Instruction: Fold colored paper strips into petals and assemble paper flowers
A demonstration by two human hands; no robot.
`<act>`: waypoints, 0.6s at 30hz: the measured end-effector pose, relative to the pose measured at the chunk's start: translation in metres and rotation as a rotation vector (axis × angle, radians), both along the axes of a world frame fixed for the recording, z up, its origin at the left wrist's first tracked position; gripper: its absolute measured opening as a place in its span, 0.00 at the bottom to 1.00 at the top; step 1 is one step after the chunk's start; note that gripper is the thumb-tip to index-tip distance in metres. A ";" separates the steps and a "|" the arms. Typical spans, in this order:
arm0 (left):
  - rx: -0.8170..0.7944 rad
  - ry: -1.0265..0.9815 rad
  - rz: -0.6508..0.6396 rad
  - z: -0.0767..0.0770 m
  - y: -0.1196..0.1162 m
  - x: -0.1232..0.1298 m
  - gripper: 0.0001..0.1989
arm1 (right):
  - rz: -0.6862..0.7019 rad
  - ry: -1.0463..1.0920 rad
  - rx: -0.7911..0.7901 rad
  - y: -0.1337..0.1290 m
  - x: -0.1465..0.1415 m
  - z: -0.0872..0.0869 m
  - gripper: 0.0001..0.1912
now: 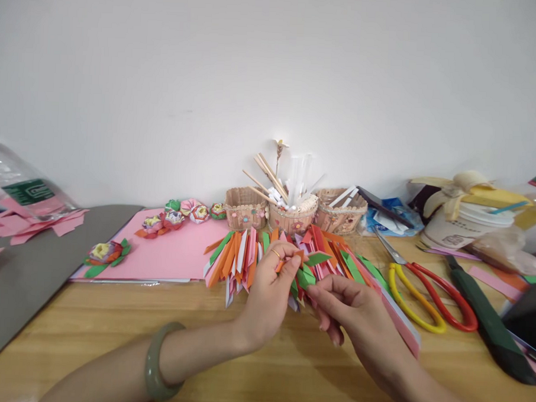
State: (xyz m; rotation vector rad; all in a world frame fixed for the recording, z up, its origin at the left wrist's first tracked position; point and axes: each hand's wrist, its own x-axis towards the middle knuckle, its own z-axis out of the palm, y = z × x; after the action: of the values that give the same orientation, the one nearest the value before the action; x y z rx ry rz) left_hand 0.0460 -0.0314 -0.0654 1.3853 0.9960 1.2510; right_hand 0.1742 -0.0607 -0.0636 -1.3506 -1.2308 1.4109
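Note:
Between my two hands is a folded paper flower (306, 276) with green leaf pieces and orange parts, held above the table's middle. My left hand (271, 287) pinches its orange side between thumb and fingers. From the right, my right hand (350, 302) grips a green leaf tip with thumb and forefinger, its other fingers curled below. Right behind the hands lies a row of folded paper strips (236, 256) in orange, green, pink, white and red. My fingers hide part of the flower and some strips.
Woven baskets (245, 209) with sticks and white rolls stand against the wall. Finished paper flowers (172, 220) rest on pink paper (172, 256) at left. To the right lie scissors (424, 291), a dark green cutter (489, 323) and a lidded cup (466, 224) with a banana peel on it.

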 end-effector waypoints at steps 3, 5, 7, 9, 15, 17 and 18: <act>-0.029 -0.032 0.015 -0.002 0.000 0.000 0.08 | -0.014 -0.045 0.035 0.001 -0.001 0.000 0.18; -0.051 -0.078 0.013 -0.004 0.001 0.001 0.08 | -0.021 -0.087 0.066 0.002 -0.001 0.000 0.18; -0.085 -0.143 0.000 -0.006 0.001 0.001 0.06 | -0.020 -0.135 0.104 0.003 0.000 0.002 0.18; -0.111 -0.207 -0.028 -0.008 0.002 0.001 0.05 | -0.016 -0.191 0.152 0.003 0.001 0.003 0.17; -0.179 -0.360 -0.087 -0.006 0.008 0.000 0.06 | -0.016 -0.358 0.396 -0.001 0.014 0.007 0.16; -0.207 -0.429 -0.091 -0.002 0.009 0.000 0.07 | -0.098 -0.360 0.513 0.000 0.021 0.007 0.16; -0.230 -0.457 -0.107 -0.001 0.010 -0.001 0.07 | -0.146 -0.357 0.577 0.002 0.024 0.007 0.13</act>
State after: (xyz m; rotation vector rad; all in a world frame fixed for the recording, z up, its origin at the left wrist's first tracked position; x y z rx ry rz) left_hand 0.0453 -0.0217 -0.0662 0.9072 0.7098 1.2542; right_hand 0.1982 -0.0590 -0.0568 -1.2687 -1.5784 0.6453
